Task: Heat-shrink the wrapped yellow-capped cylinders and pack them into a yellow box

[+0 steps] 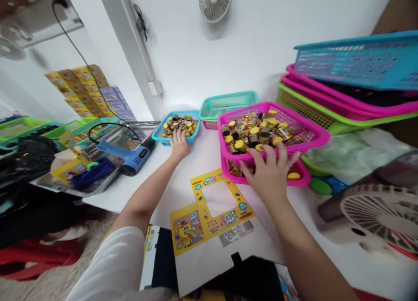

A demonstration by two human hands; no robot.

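Note:
My left hand [179,144] reaches to the front edge of a small blue basket [159,136] full of little yellow and black containers; its fingers lie on the rim and the pieces there. My right hand [268,169] rests with spread fingers on the near rim of a pink basket [311,131] heaped with the same small containers, stacked on a second pink basket [302,178]. A flat unfolded yellow and white carton [209,222] with a cut-out window lies on the white table [202,155] between my arms.
An empty teal basket [228,103] stands behind. Stacked green, pink and blue baskets [352,83] fill the right. A blue heat gun [126,155] lies on a metal tray [98,185] at left. A white fan [379,216] lies at front right. Yellow boxes [81,89] are piled at the wall.

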